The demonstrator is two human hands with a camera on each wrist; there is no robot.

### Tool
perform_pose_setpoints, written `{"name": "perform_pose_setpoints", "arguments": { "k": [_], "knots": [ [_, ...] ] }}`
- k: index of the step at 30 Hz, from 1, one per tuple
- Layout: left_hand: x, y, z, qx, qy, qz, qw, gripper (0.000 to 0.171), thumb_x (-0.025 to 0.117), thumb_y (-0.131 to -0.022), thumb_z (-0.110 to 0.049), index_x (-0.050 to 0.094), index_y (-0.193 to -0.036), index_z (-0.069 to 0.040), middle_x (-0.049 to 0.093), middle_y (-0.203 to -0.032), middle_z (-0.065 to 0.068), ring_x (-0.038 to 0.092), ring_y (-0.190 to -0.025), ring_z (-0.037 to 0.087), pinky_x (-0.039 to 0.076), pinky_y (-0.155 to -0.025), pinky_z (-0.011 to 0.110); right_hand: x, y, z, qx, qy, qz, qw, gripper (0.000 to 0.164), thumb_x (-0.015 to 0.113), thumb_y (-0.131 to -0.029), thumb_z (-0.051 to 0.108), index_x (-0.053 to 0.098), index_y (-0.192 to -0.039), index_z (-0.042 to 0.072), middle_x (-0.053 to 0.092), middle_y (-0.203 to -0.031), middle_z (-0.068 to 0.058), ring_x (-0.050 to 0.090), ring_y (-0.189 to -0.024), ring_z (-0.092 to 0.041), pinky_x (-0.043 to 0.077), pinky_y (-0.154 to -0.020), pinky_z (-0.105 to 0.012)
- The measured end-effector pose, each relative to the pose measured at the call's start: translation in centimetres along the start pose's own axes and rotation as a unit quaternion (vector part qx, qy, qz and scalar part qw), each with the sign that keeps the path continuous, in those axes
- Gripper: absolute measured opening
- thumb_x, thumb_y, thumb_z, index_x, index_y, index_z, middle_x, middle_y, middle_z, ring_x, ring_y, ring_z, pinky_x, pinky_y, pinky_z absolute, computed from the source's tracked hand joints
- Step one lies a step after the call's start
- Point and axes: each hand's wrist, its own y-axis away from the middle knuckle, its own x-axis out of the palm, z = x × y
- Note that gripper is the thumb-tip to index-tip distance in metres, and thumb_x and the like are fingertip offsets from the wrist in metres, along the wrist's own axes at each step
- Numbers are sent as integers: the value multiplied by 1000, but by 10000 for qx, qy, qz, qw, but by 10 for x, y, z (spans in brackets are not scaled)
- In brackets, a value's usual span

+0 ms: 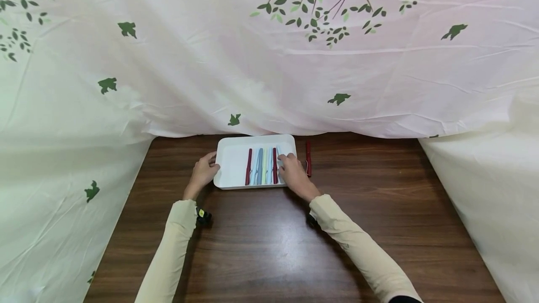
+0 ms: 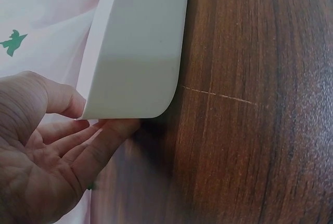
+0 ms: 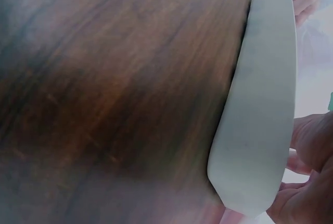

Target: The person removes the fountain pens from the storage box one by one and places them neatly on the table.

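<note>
A white rectangular tray [image 1: 230,162] is set on the dark wood-grain tabletop [image 1: 278,256], near the foot of the hanging cloth [image 1: 202,60]. The tray's left end is pinched by the left hand [image 1: 203,172]: the thumb is laid at the rim, and the other fingers are pressed against the outside of the wall, as is shown in the left wrist view. The right hand [image 1: 294,176] is held over the tray's right part, well apart from the left, with its fingertips at a light-blue pen [image 1: 278,149]; whether that pen is gripped or only touched cannot be told, since it is partly covered by the hand.

Inside the tray, a row of slim pens is lined up side by side, roughly upright in the head view. The row is begun on the left by a dark-red pen [image 1: 248,167], followed by light-blue, grey-blue and pale-yellow [image 1: 264,167] ones, and a second dark-red pen [image 1: 275,165] is placed just left of the right hand. A loose red pen [image 1: 309,155] is left on the tabletop, just beyond the tray's right end.

Both forearms are covered by cream sleeves [image 1: 166,251], and the cloth is printed with green leaves and birds.
</note>
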Motion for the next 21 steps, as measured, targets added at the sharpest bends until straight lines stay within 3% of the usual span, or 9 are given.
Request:
{"name": "perform_pose_setpoints", "arguments": {
  "k": [8, 21],
  "knots": [
    [0, 0, 0, -42, -61, -15, 10000, 59, 52, -101, -13, 44, -158, -1, 57, -149, 25, 59, -134, 39, 50, -108, 52, 0, 3, 0, -446, 321, -369, 9978, 29, 65, -96, -2, 72, -124, -4, 65, -111, -22, 68, -100, -32, 60, -83, -41],
    [0, 0, 1, -50, -45, -21, 10000, 59, 52, -101, -14, 43, -158, -1, 57, -150, 25, 59, -134, 39, 50, -108, 52, -6, 1, 2, -1076, 943, -1158, 9829, 29, 68, -93, -6, 74, -122, -1, 66, -110, -24, 67, -98, -36, 62, -71, -44]
  ]
}}
